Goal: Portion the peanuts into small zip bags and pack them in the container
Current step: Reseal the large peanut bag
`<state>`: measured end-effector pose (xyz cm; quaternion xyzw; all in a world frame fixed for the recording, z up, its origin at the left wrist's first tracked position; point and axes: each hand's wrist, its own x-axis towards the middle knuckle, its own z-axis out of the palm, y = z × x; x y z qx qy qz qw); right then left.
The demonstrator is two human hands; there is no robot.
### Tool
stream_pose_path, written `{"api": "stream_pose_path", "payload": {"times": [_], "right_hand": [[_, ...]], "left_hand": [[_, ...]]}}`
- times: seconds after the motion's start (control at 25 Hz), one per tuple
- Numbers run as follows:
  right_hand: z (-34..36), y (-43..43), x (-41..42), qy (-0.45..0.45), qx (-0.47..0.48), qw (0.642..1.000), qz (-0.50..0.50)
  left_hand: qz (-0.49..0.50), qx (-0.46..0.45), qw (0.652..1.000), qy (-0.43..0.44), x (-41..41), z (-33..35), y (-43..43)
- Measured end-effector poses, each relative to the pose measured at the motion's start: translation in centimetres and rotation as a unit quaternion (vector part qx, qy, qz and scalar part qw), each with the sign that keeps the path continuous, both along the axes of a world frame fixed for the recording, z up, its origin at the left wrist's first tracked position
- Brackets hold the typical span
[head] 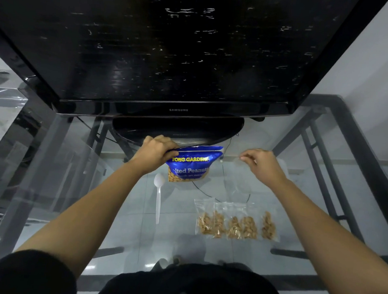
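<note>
The peanut bag (pixel 192 166), blue with a window showing nuts, stands upright on the glass tabletop (pixel 119 210), its top strip level and its foot towards the person. The left hand (pixel 157 153) is at the bag's upper left corner, with its grip curled round that corner, fingers over the far side and knuckles up. To the right of the peanut bag and apart from it, the right hand (pixel 261 164) is raised at the same height, with its grip pinching thumb to fingertips on the top edge of a clear bag (pixel 237 182), which hangs down faintly and is hard to make out against the glass. Just left of the peanut bag's foot lies a white spoon (pixel 158 196), bowl towards the bag and handle towards the person. Nearer the person and to the right of the peanut bag lie the filled bags (pixel 236 224), side by side and overlapping, flat on the glass with nuts gathered at their near ends. Behind the peanut bag is the round stand (pixel 178 129) of a dark TV (pixel 170 57).
</note>
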<state>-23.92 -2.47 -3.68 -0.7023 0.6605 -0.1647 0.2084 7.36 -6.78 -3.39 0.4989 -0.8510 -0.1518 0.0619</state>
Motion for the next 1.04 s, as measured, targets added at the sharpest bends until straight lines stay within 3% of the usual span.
{"api": "stream_pose_path", "payload": {"times": [0.2,0.4,0.6,0.72,0.8,0.84,0.92,1.04], "right_hand": [[-0.8,3.3,3.9,-0.064,-0.076,0.995,-0.006],[-1.1,1.7,6.6,-0.186,0.001,0.981,-0.054],[-0.8,0.8,6.3,-0.153,-0.007,0.983,-0.099],[-0.6,1.7,5.7,-0.158,-0.025,0.983,-0.089],[-0.9,3.7,5.0,-0.159,-0.095,0.976,-0.112],[-1.4,5.0,4.7,-0.161,-0.122,0.972,-0.122],[-3.1,7.6,4.5,-0.167,-0.095,0.975,-0.109],[-6.2,9.2,5.4,-0.119,0.082,0.989,-0.022]], "left_hand": [[0.000,0.015,0.999,0.035,-1.0,-0.3,1.1],[-0.017,0.026,0.998,0.049,-1.4,-0.3,0.9],[0.027,0.062,0.997,0.028,-2.5,-0.3,1.3],[0.121,-0.064,0.990,0.040,-2.9,0.1,3.3],[0.149,-0.170,0.960,0.163,-3.0,0.0,6.0],[0.143,-0.174,0.952,0.208,-3.2,-0.7,7.7],[0.107,-0.089,0.962,0.236,-3.9,-2.9,11.0],[0.121,0.123,0.968,0.183,-5.6,-6.3,13.2]]}}
